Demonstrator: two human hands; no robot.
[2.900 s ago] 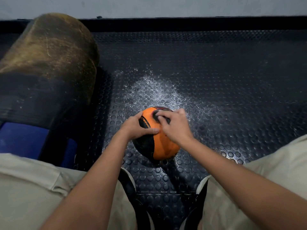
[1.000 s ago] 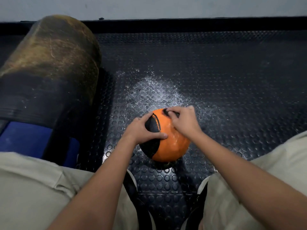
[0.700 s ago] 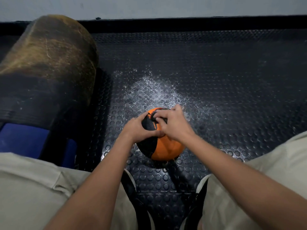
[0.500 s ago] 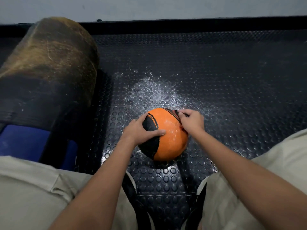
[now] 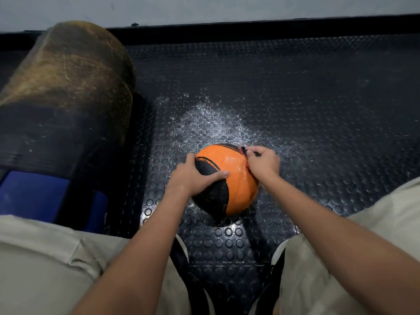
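While leaning over the studded black mat [image 5: 318, 98], steadying an orange-and-black ball [image 5: 238, 178] with the left hand [image 5: 193, 176], fingers curled round its left side, thumb lying across a black panel. Pressing the right hand [image 5: 263, 163] against the ball's upper right edge, fingers bunched, pinching a small dark scrap [image 5: 246, 151]. Resting the ball on the mat just ahead of both shoes [image 5: 181, 246], touching white speckling [image 5: 216, 123]; any print too blurred for reading.
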